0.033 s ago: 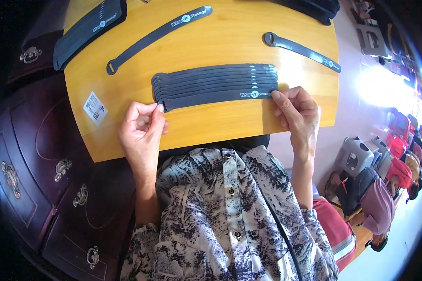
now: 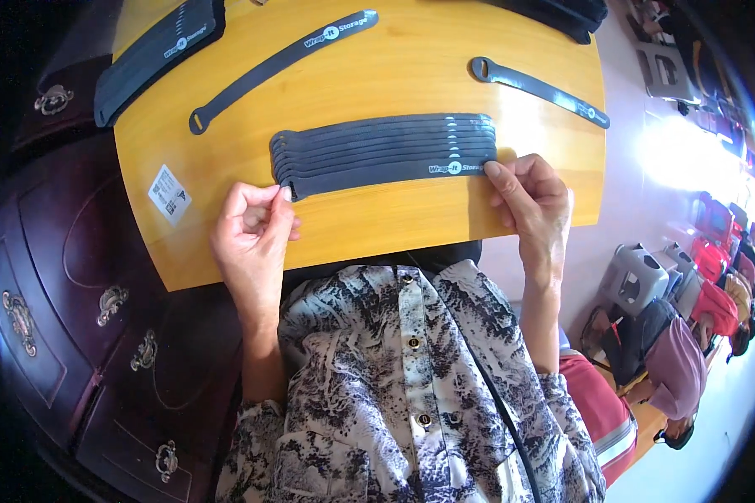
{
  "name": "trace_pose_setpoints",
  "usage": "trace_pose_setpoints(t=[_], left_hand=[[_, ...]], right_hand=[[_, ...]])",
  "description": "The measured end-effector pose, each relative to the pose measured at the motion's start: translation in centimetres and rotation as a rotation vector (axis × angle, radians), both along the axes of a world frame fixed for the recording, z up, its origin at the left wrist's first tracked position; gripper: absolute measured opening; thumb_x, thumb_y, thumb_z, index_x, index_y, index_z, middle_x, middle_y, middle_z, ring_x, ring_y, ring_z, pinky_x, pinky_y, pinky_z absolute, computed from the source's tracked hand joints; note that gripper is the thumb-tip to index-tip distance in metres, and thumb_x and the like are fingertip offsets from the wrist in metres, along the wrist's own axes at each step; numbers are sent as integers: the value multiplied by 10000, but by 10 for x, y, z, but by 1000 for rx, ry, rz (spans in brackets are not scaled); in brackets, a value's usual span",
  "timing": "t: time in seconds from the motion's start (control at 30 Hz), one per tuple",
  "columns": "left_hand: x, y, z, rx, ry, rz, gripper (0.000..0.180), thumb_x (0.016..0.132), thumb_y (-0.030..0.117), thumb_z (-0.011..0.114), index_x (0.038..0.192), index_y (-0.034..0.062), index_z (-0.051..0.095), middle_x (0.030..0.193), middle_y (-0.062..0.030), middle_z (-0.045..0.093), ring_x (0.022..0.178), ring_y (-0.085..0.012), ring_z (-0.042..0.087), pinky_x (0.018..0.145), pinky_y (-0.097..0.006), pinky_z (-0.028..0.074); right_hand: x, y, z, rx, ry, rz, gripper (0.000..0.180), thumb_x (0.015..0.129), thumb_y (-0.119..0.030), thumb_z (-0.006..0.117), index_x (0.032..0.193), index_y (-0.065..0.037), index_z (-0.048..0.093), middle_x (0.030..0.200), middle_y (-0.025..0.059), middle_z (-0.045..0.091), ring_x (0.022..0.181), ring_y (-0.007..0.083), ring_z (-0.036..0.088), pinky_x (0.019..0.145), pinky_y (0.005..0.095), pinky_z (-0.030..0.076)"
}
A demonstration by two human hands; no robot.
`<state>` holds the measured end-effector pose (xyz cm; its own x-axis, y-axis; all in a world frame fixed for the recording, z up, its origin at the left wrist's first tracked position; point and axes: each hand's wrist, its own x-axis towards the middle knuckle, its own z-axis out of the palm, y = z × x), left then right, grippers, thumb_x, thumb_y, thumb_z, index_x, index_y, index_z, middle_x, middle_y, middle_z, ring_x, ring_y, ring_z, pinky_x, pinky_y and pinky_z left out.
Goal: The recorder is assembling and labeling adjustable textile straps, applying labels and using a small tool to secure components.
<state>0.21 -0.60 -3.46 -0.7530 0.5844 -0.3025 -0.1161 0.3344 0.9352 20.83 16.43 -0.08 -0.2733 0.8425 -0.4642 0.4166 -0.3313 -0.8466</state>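
A row of overlapping black cable straps (image 2: 377,151) lies in front of me, each lower one covering part of the one above. My left hand (image 2: 256,226) pinches the slotted left end of the nearest strap (image 2: 369,178) between thumb and fingers. The same strap's right end is under the thumb of my right hand (image 2: 533,201), whose other fingers are curled. Farther off, a single strap (image 2: 268,75) lies slanted at the left, slot end toward me. Another loose strap (image 2: 541,88) rests at the right, its slot end pointing left.
The straps lie on a yellow wooden table (image 2: 377,225). A thick strap stack (image 2: 155,63) is at its far left edge, a dark bundle (image 2: 554,15) at the far right. A white label (image 2: 169,194) lies left. Dark drawers (image 2: 67,251) stand left; people (image 2: 675,360) sit right.
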Motion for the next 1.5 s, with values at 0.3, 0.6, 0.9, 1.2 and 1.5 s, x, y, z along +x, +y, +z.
trace_pose_setpoints(t=[0.3,0.6,0.9,1.2,1.5], left_hand=[[-2,-2,1,-51,51,-23,91,890,36,648,857,20,565,689,-13,599,576,-67,592,502,-204,476],[-1,-1,1,-56,56,-26,94,888,37,653,858,16,566,693,-15,602,575,-67,593,502,-202,481],[-2,-1,1,-51,39,-37,99,890,48,653,857,19,564,699,-15,601,582,-69,590,509,-210,483],[-3,0,3,-33,-5,-28,101,889,41,652,847,20,562,707,-3,589,576,-61,581,509,-200,471],[-12,0,2,-34,-72,-120,95,899,38,629,849,28,548,662,13,562,526,-50,556,464,-185,448]], right_hand=[[0,0,-5,-5,-14,6,193,860,-157,724,765,-36,607,604,5,582,471,27,442,431,174,323],[0,2,-4,-4,-12,9,195,857,-159,727,768,-32,610,607,9,591,461,30,449,418,177,323],[-2,2,-5,27,-48,29,201,870,-166,713,776,-25,606,607,13,591,443,29,432,401,180,305],[-10,4,2,45,-69,45,191,860,-209,725,804,-94,583,573,-25,565,433,19,440,390,171,273],[-3,30,0,-14,-157,213,193,831,-153,746,785,-84,572,553,-11,563,430,31,471,376,177,321]])
